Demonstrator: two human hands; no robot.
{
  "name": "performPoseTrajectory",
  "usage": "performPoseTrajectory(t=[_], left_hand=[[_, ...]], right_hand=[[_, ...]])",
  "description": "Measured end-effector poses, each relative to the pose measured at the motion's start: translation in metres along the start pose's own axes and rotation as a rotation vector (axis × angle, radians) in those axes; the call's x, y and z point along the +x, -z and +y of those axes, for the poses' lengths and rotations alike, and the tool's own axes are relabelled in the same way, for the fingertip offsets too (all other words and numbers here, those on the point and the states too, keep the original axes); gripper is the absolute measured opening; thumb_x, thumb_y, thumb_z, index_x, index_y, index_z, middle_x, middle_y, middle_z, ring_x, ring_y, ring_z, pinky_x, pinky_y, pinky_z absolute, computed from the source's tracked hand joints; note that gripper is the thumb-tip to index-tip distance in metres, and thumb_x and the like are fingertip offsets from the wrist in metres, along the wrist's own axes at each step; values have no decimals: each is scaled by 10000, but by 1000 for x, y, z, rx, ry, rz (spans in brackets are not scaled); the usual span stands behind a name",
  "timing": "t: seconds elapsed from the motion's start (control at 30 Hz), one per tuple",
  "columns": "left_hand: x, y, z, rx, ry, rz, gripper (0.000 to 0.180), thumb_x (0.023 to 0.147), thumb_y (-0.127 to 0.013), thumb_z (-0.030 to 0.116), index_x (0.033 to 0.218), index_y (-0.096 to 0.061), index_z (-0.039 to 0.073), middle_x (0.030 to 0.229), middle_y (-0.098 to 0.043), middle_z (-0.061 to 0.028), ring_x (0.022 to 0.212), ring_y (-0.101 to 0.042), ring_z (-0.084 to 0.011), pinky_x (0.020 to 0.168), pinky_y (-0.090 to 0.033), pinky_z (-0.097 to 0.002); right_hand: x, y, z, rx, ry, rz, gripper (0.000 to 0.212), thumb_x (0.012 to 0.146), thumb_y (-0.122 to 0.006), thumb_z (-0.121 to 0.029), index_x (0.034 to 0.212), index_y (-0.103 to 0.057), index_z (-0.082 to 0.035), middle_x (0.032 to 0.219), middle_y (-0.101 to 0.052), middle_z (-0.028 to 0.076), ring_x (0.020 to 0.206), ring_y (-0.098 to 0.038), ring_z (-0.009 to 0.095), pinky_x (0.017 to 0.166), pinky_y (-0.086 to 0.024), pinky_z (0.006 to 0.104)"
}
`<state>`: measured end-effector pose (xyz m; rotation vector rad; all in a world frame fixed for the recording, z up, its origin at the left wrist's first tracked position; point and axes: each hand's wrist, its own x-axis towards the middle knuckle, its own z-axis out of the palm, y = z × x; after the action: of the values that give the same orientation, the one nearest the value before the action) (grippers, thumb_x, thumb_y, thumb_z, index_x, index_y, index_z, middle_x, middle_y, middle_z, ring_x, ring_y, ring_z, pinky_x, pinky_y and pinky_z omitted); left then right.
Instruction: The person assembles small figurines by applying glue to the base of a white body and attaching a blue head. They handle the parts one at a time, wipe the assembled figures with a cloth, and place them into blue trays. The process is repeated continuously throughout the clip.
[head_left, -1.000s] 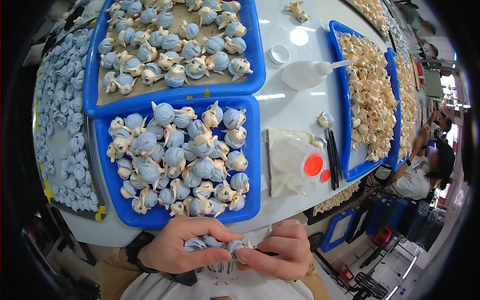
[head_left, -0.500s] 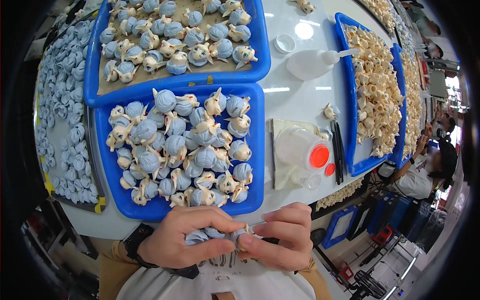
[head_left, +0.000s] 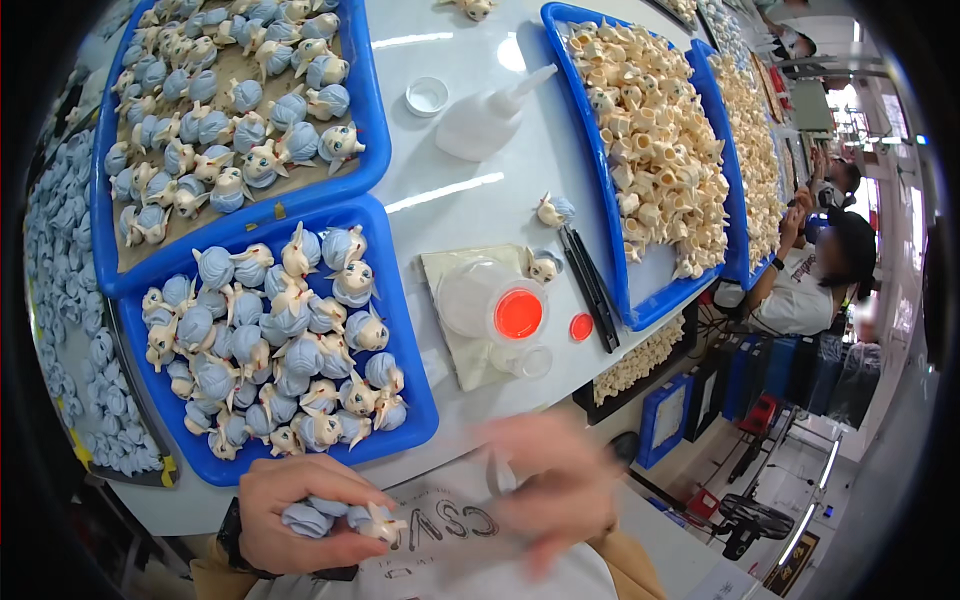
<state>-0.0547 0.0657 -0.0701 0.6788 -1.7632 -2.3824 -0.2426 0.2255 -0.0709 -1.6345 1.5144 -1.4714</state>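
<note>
My left hand is closed low at the front, just before the near blue tray. Held in its fingers are a small cream doll head and pale blue hair pieces. To the right, my right hand is apart from the left, smeared by motion. A greyish blur shows by its fingertips, too indistinct to name. The near blue tray holds many pointed-eared doll heads with blue hair, heaped together.
Another blue tray of haired heads lies behind. Bare heads fill a blue tray at right; loose hair pieces lie far left. Between stand a squeeze bottle, a red-topped jar and black tweezers. A co-worker sits right.
My hands, together at the doll head before, are now apart; the right has swung away and the left keeps the head and hair pieces. The whole view has turned and shifted right.
</note>
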Motion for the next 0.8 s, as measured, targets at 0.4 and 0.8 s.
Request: performPoseTrajectory(t=[0.4, 0.8], left_hand=[[-42, 33, 18, 366, 115, 762, 284, 792, -584, 199, 931, -574, -48, 802, -598, -111, 659, -545, -122, 598, -412, -234], [-20, 14, 16, -250, -145, -15, 259, 753, -531, 0, 1010, -509, -21, 773, -523, -63, 641, -480, -106, 594, -384, -217]], right_hand=[[-4, 99, 59, -847, -659, 242, 302, 710, -539, 96, 976, -581, -41, 800, -502, 43, 639, -493, 120, 561, -393, 225], [-21, 50, -16, -165, -226, 643, 93, 842, -491, -72, 884, -479, 10, 731, -547, 91, 567, -502, 153, 490, -428, 264]])
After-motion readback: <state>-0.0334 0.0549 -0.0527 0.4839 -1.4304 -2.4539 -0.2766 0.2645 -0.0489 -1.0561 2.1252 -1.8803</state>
